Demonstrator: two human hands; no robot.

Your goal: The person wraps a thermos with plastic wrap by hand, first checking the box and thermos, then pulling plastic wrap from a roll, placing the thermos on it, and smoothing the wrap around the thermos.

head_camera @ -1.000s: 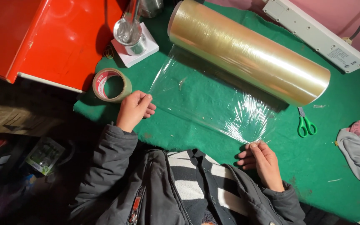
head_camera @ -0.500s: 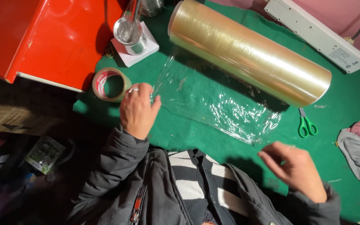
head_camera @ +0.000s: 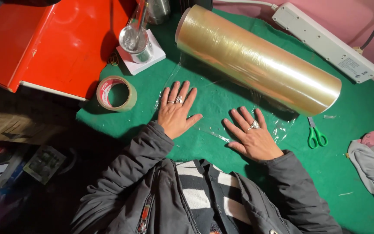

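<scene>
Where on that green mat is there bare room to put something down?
The green mat lies bare between the scissors, the grey cloth and the right sleeve. A smaller bare strip lies below the tape ring. The middle is crowded: both hands press the clear film below the big roll.

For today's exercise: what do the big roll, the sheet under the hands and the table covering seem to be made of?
Big roll: likely plastic cling film, glossy, yellowish where layered.
Sheet: the same film, clear and wrinkled, the green showing through it.
Table covering: probably felt or similar cloth, matte green, no shine.
</scene>
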